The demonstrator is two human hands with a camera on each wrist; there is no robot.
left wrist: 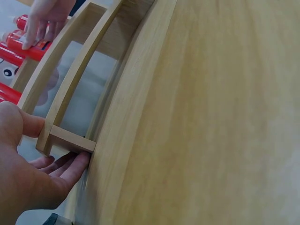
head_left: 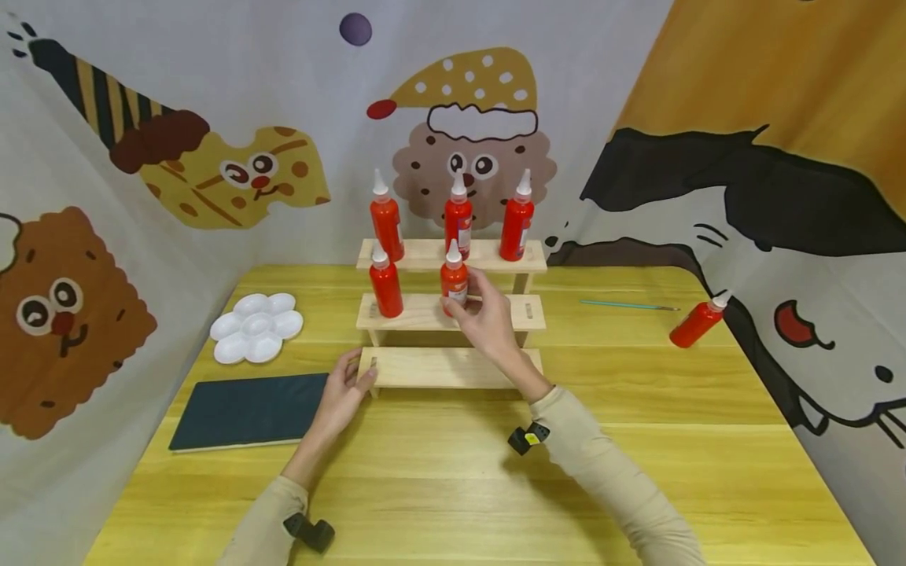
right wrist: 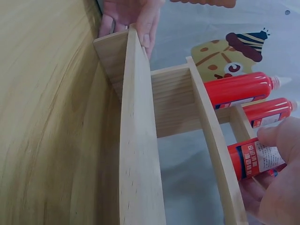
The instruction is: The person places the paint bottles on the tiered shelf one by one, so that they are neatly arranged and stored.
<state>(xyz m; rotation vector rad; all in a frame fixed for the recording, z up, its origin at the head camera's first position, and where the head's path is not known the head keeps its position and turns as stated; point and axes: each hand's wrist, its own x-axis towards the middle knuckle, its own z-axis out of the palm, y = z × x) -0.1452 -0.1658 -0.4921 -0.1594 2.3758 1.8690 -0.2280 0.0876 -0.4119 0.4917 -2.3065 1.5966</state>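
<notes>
A three-step wooden rack (head_left: 425,368) stands at mid-table with red paint bottles, white nozzles up, on its upper two steps. Three bottles line the top step, among them the right one (head_left: 517,228). On the middle step, a bottle (head_left: 386,289) stands at the left. My right hand (head_left: 488,314) grips another bottle (head_left: 454,279) on that step, fingers and thumb around its sides; its label shows in the right wrist view. My left hand (head_left: 344,393) holds the left end of the lowest step, thumb on top and fingers beneath, as the left wrist view shows.
At the left are a white flower-shaped palette (head_left: 257,328) and a dark flat book-like board (head_left: 248,410). A thin blue paintbrush (head_left: 626,305) and a red bottle lying tilted (head_left: 697,322) are on the right. A cartoon-printed cloth (head_left: 283,63) hangs behind the table.
</notes>
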